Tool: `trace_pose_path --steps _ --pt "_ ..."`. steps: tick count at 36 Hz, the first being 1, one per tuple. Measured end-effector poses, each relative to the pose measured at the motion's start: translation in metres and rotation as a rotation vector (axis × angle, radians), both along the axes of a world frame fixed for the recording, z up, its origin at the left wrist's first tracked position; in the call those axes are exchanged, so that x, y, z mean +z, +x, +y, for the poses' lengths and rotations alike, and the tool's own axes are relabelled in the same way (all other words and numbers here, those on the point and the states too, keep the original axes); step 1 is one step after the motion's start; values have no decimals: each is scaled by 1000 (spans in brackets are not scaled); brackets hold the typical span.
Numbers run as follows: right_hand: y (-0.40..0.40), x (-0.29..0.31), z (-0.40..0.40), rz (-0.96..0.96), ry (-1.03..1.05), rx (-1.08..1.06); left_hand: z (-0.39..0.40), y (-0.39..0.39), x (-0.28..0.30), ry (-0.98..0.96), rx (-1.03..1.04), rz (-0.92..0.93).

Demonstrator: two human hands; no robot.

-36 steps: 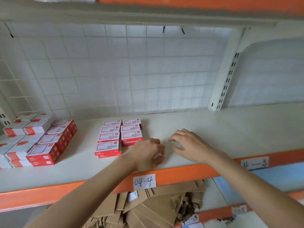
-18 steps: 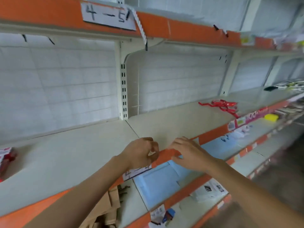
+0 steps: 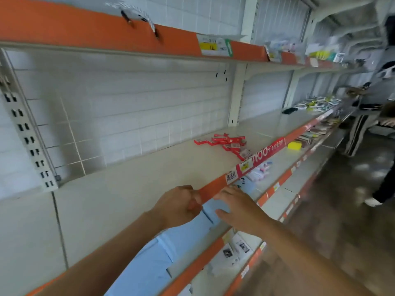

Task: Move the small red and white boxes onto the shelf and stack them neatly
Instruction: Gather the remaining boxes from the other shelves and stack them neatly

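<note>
Since half a second ago the view has swung further right along the shelf, bringing the loose heap of red and white boxes nearer the middle of the picture. The heap lies on the shelf, well beyond both hands, near its orange front edge. The left hand hangs over that edge with fingers curled (whether they pinch anything I cannot tell). The right hand, just beside it past the edge, is spread with straight fingers, holding nothing.
</note>
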State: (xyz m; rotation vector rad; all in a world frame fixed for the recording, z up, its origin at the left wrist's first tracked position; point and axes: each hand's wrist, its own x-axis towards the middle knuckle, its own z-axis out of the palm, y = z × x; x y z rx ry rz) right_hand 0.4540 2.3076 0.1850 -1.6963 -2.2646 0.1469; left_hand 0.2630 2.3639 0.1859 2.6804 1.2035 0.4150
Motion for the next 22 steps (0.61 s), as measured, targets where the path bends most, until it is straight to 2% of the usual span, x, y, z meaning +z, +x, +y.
trace_pose_path --steps 8,14,22 --pt "84 23 85 -112 16 -61 90 77 8 -11 8 -77" --pt "114 19 143 -45 38 -125 135 113 6 4 -5 -63" --pt "142 12 194 -56 4 -50 173 140 8 2 20 -28"
